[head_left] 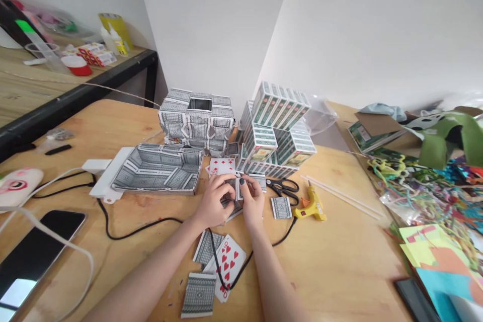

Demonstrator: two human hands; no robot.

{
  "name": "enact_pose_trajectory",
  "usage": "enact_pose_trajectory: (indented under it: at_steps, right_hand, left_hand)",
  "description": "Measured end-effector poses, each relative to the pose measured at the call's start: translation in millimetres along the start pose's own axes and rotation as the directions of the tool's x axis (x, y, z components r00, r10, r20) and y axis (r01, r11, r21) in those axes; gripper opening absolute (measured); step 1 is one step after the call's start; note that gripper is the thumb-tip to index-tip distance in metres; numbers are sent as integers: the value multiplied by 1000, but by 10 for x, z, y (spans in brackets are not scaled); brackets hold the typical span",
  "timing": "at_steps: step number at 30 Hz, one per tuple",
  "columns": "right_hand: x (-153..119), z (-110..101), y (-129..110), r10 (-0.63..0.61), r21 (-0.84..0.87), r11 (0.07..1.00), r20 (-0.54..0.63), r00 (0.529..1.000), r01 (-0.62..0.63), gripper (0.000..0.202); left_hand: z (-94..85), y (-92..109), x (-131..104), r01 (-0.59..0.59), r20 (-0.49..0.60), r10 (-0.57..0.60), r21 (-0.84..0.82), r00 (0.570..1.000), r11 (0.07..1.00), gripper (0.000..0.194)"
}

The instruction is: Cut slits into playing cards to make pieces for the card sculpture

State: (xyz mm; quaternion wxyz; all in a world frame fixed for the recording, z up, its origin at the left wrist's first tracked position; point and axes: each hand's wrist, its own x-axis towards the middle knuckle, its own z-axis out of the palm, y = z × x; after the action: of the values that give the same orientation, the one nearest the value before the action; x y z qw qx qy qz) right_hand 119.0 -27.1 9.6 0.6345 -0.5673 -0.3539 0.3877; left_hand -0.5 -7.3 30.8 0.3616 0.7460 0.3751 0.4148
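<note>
My left hand (216, 202) and my right hand (252, 202) meet over the table, fingers closed on a small folded playing card (238, 190) with a grey patterned back. My fingers partly hide it. Just beyond them lies a red diamond card (222, 165) face up. Below my wrists are a nine of hearts (229, 261) and a folded grey-backed card (198, 294). To the right of my right hand are black scissors (286, 188), another folded card (281, 208) and a yellow glue gun (313, 205), its black cable running under my forearms.
Behind stand a block built of cards (199, 121), an open card tray (158, 173) on a white power strip (107, 181), and stacked card boxes (271, 136). A phone (41, 246) lies left; glue sticks (343, 197) and coloured craft scraps (426, 196) lie right.
</note>
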Motion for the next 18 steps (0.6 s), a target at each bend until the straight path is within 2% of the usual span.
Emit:
enact_pose_trajectory:
  at_steps: [3, 8, 13, 18]
  right_hand:
    - [-2, -10, 6, -5, 2, 1000, 0, 1000, 5, 26]
    - [-3, -25, 1, -25, -16, 1000, 14, 1000, 26, 26]
    - [-2, -35, -27, -69, -18, 997, 59, 996, 70, 26]
    - [7, -74, -53, 48, 43, 998, 170, 984, -56, 38]
  left_hand:
    - [-1, 3, 2, -6, 23, 6, -11, 1000, 1000, 16]
    - [7, 19, 0, 55, 42, -51, -118, 998, 992, 17]
    - [20, 3, -3, 37, 66, -30, -105, 997, 994, 16]
    - [13, -12, -12, -5, 66, 10, -76, 998, 997, 14]
